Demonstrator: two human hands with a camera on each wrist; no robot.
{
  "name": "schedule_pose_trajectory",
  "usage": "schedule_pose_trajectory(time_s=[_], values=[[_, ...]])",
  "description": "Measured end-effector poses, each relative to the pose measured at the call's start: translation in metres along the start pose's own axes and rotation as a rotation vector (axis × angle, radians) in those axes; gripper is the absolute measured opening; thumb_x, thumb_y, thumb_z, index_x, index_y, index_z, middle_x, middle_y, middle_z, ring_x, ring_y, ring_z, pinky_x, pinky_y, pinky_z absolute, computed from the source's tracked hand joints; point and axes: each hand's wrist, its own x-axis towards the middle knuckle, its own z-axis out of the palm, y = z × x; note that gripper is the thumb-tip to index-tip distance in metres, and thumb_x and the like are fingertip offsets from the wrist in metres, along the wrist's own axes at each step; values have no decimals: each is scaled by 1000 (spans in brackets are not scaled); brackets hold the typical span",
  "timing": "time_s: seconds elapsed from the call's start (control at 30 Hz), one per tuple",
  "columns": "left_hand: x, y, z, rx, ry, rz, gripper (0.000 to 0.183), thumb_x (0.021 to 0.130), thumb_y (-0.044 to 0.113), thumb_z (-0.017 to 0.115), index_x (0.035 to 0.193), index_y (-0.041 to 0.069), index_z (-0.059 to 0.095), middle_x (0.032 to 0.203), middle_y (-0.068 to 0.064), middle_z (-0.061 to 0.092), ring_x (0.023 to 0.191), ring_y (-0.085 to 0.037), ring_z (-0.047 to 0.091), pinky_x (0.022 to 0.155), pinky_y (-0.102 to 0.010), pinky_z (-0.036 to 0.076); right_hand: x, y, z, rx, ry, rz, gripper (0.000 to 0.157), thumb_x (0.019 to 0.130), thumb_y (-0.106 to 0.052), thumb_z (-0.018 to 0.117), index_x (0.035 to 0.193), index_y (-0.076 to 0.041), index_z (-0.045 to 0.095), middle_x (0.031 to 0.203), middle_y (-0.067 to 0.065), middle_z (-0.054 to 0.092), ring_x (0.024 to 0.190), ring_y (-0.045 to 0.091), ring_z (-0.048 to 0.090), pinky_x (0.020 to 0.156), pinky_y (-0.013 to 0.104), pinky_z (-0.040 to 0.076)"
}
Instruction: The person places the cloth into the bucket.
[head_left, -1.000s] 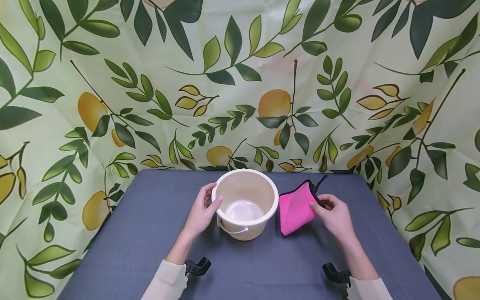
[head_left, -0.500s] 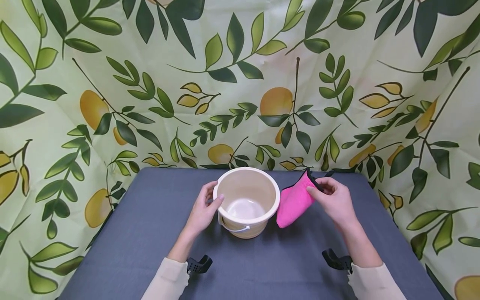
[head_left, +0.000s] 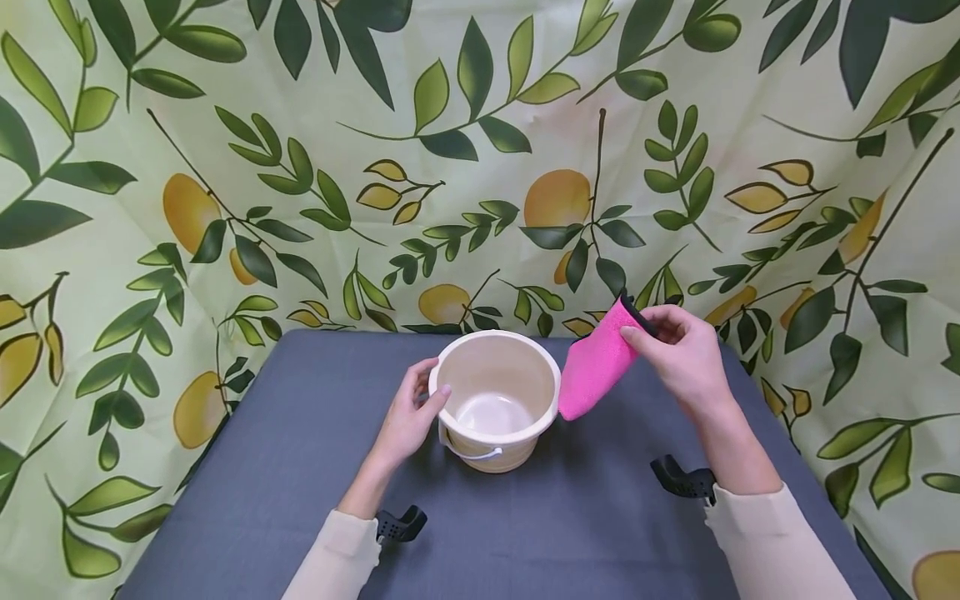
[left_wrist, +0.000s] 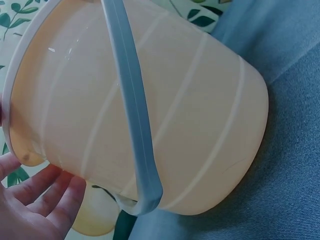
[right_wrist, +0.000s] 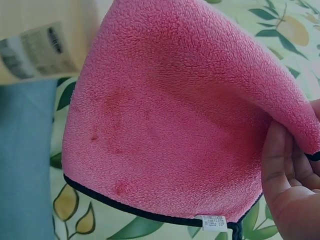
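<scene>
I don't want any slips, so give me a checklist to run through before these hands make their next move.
1. Bucket upright on the table: ok.
2. Left hand steadying the bucket: ok, at its left rim.
3. Handle lowered, off the opening: ok.
4. Right hand gripping the pink cloth: ok, at its black-trimmed edge.
5. Cloth spread flat: not ok, it hangs at a slant.
6. Cloth free of the bucket's rim: cannot tell, they meet in the head view.

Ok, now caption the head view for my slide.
The left hand grips a cream bucket while the right hand holds a black-edged pink cloth beside it.
</scene>
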Motion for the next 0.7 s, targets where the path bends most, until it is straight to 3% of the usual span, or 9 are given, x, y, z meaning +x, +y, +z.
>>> schedule_pose_trajectory(time_s=[0.27, 0.7], values=[[2, -1, -1, 6, 12, 15, 52, 99, 17, 68, 146, 8, 47, 136, -19, 58, 122, -32, 58, 101, -53, 45, 13, -22, 13, 124, -18, -59, 17, 89, -11, 79, 103, -7, 70, 88, -1, 65, 78, 14, 59, 66, 20, 50], [0, -2, 1, 10, 17, 1, 51, 99, 17, 68, 146, 9, 48, 134, -18, 59, 121, -33, 58, 102, -53, 45, 23, -46, 53, 252, -75, -116, 21, 87, -5, 78, 105, 1, 68, 90, 1, 67, 79, 15, 61, 67, 21, 51]])
